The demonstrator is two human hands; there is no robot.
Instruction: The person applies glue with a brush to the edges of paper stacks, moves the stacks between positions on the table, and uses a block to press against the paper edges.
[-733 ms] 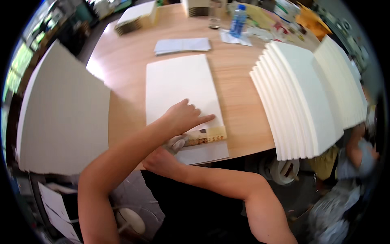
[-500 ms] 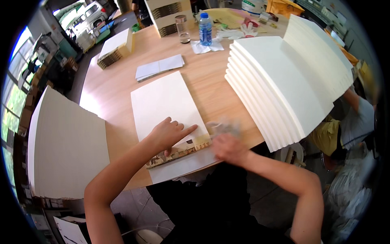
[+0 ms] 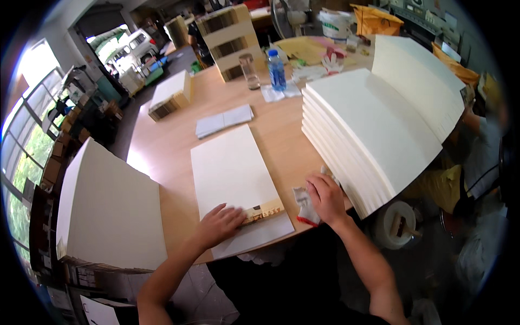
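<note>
In front of me lies a white board or sheet with a printed brown-and-cream strip along its near edge. My left hand rests flat on that strip's left part, fingers stretched out and slightly blurred. Under the near edge a plain pale sheet sticks out toward me. To the right, my right hand is closed, fingers curled downward, beside a whitish knit glove with a red cuff. A small pale end shows beyond its fingers; what they hold is mostly hidden.
Tall stacks of white boards stand at the left and right. Farther back are folded pale sheets, a blue-capped bottle, a glass jar and bundled blocks. A white bucket sits below the table's right edge.
My left hand has moved from pointing on the white board to lying flat on its near strip. My right hand has moved right, and the glove now lies on the table. The view has shifted.
</note>
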